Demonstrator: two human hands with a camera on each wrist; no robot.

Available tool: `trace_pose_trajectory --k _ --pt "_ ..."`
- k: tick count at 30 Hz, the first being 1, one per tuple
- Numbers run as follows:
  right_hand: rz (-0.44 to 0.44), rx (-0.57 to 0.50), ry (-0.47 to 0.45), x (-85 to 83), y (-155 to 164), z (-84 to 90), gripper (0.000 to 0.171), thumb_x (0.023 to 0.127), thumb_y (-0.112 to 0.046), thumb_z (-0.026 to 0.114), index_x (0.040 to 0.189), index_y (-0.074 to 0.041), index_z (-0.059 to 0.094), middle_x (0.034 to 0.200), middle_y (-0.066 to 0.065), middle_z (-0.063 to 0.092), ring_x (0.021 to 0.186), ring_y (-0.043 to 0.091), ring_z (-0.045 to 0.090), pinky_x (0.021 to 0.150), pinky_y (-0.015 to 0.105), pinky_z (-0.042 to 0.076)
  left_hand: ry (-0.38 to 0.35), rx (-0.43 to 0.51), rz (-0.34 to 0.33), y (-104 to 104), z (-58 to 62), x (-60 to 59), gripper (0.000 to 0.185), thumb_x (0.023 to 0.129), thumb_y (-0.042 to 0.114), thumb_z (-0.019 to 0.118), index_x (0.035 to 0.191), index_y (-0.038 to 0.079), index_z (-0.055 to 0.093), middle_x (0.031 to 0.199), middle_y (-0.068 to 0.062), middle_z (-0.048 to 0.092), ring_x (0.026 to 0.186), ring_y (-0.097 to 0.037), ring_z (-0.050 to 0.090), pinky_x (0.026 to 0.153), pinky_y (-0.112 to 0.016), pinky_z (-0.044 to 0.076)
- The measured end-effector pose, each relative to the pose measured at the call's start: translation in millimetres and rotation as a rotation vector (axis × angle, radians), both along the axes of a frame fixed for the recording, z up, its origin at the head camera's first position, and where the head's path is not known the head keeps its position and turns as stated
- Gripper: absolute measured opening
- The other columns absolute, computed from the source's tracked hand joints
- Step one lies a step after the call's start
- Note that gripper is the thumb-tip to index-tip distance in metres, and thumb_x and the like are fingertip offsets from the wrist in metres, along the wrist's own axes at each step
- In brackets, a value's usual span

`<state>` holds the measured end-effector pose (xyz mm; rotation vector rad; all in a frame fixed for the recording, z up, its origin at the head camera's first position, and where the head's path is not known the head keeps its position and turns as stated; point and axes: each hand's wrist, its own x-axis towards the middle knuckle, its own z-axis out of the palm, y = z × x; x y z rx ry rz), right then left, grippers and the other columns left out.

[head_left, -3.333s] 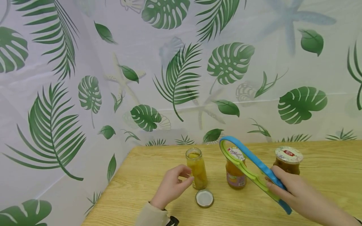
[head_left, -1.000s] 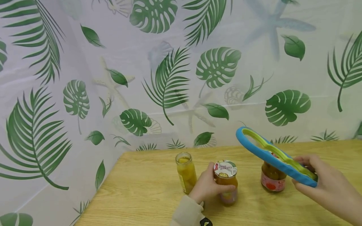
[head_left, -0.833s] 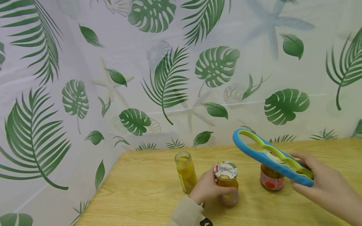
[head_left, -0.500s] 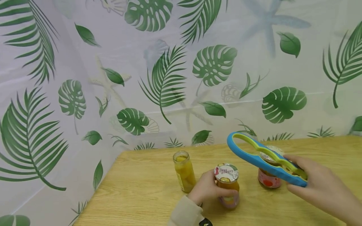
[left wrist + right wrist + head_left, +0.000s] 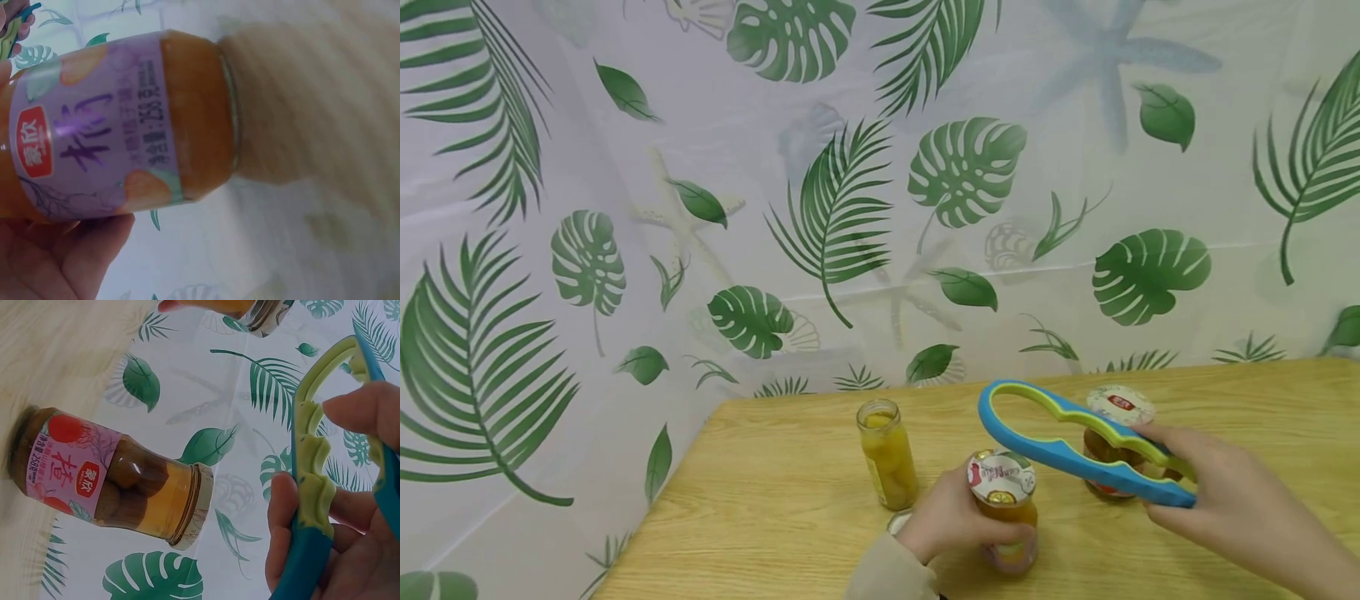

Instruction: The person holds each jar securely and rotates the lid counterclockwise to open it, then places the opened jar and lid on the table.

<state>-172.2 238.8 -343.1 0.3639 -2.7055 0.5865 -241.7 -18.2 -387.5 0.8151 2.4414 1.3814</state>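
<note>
Pointing up-left, the jar opener (image 5: 1075, 442) slants over the orange jar (image 5: 1007, 517).

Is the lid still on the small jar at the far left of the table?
No, the small jar stands open with a bare glass rim, and a loose lid lies on the table beside it.

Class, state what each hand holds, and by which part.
The left hand grips the orange jar round its body; the right hand grips the jar opener by its narrow handle end.
</note>
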Motion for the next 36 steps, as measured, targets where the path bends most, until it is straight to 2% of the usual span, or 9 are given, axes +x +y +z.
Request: trace_pose_trajectory --k 5,13,17,27,32,36 --pt "0.001 0.022 -0.006 1.0 -1 5.1 0.066 0.057 -0.018 0.079 0.114 0.002 0.052 0.094 0.013 0.058 0.072 0.021 0.052 0.058 0.039 0.044 0.015 0.037 0.022 -1 0.6 3.6 0.046 0.063 0.022 0.080 0.103 0.024 0.057 0.090 0.017 0.058 0.083 0.001 0.053 0.077 -0.020 0.042" --pt "0.029 0.035 -0.047 2.3 -8 3.4 0.066 0.056 -0.016 0.080 0.114 0.001 0.053 0.086 0.001 0.056 0.070 0.014 0.051 0.054 0.029 0.043 0.009 0.092 0.043 -1 -0.4 4.4 0.039 0.063 0.018 0.081 0.096 0.021 0.060 0.086 0.015 0.060 0.080 0.001 0.055 0.075 -0.019 0.044" --pt "0.035 0.051 -0.083 1.8 -12 -0.6 0.068 0.056 -0.017 0.081 0.115 0.000 0.053 0.086 0.001 0.055 0.070 0.014 0.050 0.054 0.030 0.044 0.030 0.133 0.052 -1 -2.6 4.3 0.039 0.062 0.017 0.081 0.096 0.021 0.062 0.087 0.015 0.061 0.080 0.000 0.056 0.075 -0.019 0.044" --pt "0.044 0.048 -0.152 -0.3 -23 -8.6 0.069 0.058 -0.020 0.081 0.117 -0.002 0.051 0.096 0.010 0.057 0.075 0.019 0.055 0.056 0.035 0.047 0.021 0.202 0.154 0 0.4 12.3 0.046 0.059 0.019 0.082 0.099 0.024 0.061 0.089 0.017 0.060 0.082 0.000 0.055 0.076 -0.019 0.044" --pt "0.041 0.065 -0.156 -1.4 -25 -11.4 0.070 0.057 -0.022 0.081 0.118 -0.004 0.051 0.098 0.007 0.056 0.075 0.018 0.053 0.056 0.033 0.045 0.028 0.262 0.154 -1 2.9 12.3 0.049 0.057 0.014 0.083 0.101 0.022 0.061 0.090 0.015 0.061 0.082 -0.001 0.056 0.076 -0.019 0.044" --pt "0.042 0.091 -0.140 -1.3 -25 -13.2 0.071 0.056 -0.024 0.081 0.118 -0.006 0.052 0.098 0.004 0.056 0.075 0.017 0.053 0.057 0.032 0.045 0.034 0.272 0.145 -2 2.5 11.9 0.051 0.057 0.011 0.082 0.102 0.021 0.061 0.090 0.016 0.061 0.082 0.000 0.056 0.076 -0.019 0.044"
